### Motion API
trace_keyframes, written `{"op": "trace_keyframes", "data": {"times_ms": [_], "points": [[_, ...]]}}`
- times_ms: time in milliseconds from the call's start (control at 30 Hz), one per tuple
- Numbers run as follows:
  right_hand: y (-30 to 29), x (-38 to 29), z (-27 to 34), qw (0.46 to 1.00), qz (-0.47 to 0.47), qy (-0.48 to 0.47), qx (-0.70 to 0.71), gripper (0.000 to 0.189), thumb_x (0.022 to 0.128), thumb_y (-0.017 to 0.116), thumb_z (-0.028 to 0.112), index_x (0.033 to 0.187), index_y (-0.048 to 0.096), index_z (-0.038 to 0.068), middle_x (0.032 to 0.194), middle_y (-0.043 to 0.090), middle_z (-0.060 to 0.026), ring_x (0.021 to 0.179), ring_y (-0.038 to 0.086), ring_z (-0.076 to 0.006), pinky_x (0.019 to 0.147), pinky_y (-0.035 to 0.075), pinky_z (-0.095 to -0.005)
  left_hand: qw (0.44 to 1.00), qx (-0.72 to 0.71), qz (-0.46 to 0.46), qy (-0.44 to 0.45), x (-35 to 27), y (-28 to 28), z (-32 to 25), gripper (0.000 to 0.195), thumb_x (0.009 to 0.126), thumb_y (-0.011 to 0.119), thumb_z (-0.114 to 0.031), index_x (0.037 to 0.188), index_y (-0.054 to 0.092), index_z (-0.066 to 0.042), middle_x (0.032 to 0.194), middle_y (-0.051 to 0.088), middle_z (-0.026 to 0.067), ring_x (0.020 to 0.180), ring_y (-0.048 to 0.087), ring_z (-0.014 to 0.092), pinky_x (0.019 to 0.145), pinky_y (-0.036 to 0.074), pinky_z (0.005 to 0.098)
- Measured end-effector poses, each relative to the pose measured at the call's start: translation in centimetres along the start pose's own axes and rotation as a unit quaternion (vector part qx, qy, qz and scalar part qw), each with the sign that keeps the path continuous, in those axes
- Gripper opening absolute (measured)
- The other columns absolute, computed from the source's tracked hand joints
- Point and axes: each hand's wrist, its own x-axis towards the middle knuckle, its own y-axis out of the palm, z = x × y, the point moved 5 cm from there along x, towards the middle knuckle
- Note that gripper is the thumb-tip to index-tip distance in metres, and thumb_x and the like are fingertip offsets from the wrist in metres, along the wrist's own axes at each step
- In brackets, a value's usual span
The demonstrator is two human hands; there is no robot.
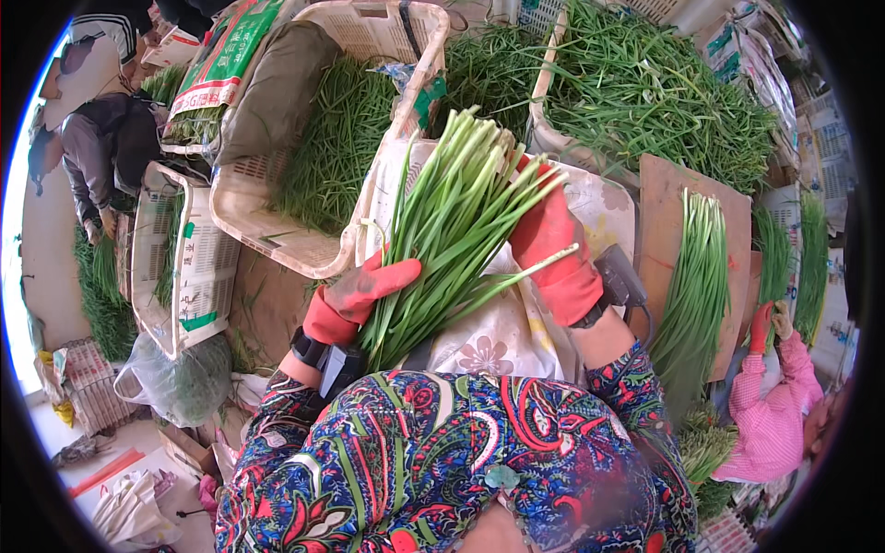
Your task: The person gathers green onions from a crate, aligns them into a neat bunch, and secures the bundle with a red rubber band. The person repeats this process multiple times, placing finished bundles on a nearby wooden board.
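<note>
A large bunch of long green stalks with pale cut ends, possibly garlic chives (pixel 449 228), is held at an angle in front of my chest. My left hand (pixel 366 294), in a dirty red rubber glove, grips its lower leafy part, thumb across the stalks. My right hand (pixel 556 242), gloved in red too, is at the upper right side of the bunch near the pale ends; its fingers are partly hidden behind the stalks. One stalk sticks out to the right over the glove. A flower-patterned cloth (pixel 484 349) lies beneath the bunch.
A plastic crate (pixel 276 252) with loose greens stands ahead left; another crate (pixel 546 76) heaped with greens is ahead right. A neat bunch (pixel 695 269) lies on a brown board (pixel 657 207) at right. People work at far left (pixel 104 145) and far right (pixel 767 408).
</note>
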Motion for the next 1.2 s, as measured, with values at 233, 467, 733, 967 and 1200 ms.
{"op": "trace_keyframes", "data": {"times_ms": [233,467,733,967,1200], "points": [[-2.4,-6.8,-0.7,0.933,-0.226,0.143,0.241,0.075,0.095,0.043,0.056,0.143,0.035,-0.001,0.142,0.043,-0.0212,0.131,0.042,-0.0343,0.111,0.033,-0.0441,0.999,-0.044,0.001,-0.017,0.8,-2.0,2.3,0.047,0.094,0.061,-0.016,0.137,0.048,-0.002,0.130,0.059,0.0108,0.112,0.060,0.020,0.098,0.048,0.0336],[-2.9,-8.9,-1.9,0.959,-0.191,0.208,-0.013,0.056,0.089,0.057,0.015,0.138,0.040,-0.005,0.128,0.056,-0.0198,0.124,0.051,-0.0322,0.103,0.040,-0.0418,0.993,0.120,-0.007,-0.018,1.5,-2.9,2.8,0.046,0.096,0.055,-0.025,0.136,0.050,-0.001,0.131,0.059,0.0088,0.121,0.055,0.017,0.109,0.035,0.0355],[-2.3,-1.5,-0.5,0.985,-0.139,0.055,-0.085,0.055,0.095,0.055,0.035,0.139,0.043,0.003,0.128,0.057,-0.0144,0.117,0.055,-0.0308,0.106,0.040,-0.0438,0.999,0.011,-0.022,-0.027,1.3,-2.3,1.7,0.066,0.087,0.066,-0.021,0.142,0.037,0.002,0.129,0.059,0.0104,0.121,0.055,0.020,0.108,0.039,0.0342],[-4.1,1.8,1.1,0.988,-0.140,0.068,0.005,0.078,0.090,0.046,0.067,0.140,0.045,0.008,0.133,0.055,-0.0087,0.119,0.055,-0.0245,0.105,0.041,-0.0389,0.990,0.081,0.114,-0.019,2.6,2.1,0.8,0.065,0.093,0.063,-0.017,0.148,0.031,-0.005,0.136,0.054,0.0055,0.123,0.051,0.015,0.102,0.042,0.0290],[-4.5,-2.3,0.4,0.953,-0.229,0.063,0.189,0.089,0.084,0.052,0.070,0.145,0.036,0.008,0.140,0.046,-0.0186,0.123,0.049,-0.0337,0.106,0.039,-0.0464,0.998,0.050,0.034,0.005,2.9,3.9,-0.2,0.056,0.093,0.063,-0.011,0.144,0.039,-0.006,0.133,0.056,0.0072,0.118,0.056,0.017,0.104,0.042,0.0331]]}}
